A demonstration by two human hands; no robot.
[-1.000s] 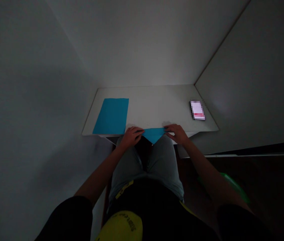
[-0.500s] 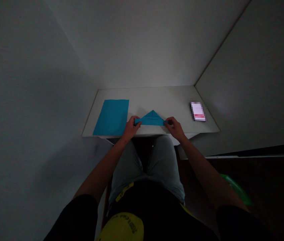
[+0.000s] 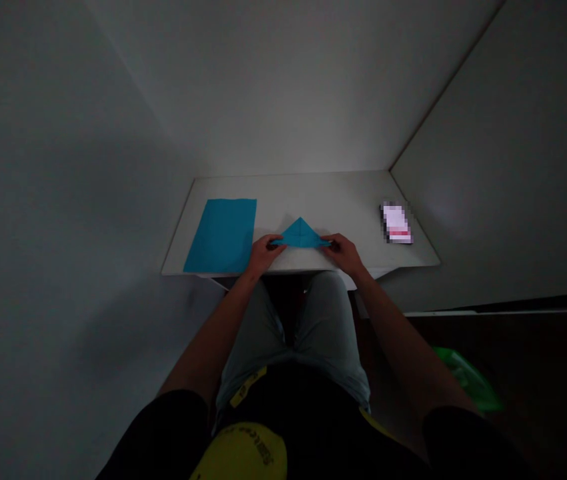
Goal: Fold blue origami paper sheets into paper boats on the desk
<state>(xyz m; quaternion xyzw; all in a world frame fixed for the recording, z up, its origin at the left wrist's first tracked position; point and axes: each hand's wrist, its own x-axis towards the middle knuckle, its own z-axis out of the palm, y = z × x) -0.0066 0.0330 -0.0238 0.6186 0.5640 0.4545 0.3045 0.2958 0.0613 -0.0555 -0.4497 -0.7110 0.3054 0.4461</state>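
Observation:
Between my two hands is a folded blue paper [image 3: 300, 234], its peak pointing away from me and a creased line running down its middle. My left hand [image 3: 264, 253] pinches its left end between thumb and fingers. At the opposite end, my right hand [image 3: 343, 252] grips the paper the same way. The fingertips cover both tips of the fold. A flat blue sheet [image 3: 223, 235] lies to the left, close beside my left hand.
The white table [image 3: 313, 193] stands against the walls. Toward its right edge lies a phone [image 3: 396, 223] with a lit, blurred screen. Below, to the right, a green translucent object [image 3: 468, 380] rests in the dark.
My hands have come slightly closer together on the folded paper. Its long lower band, flat before, now looks bent, and its ends narrower.

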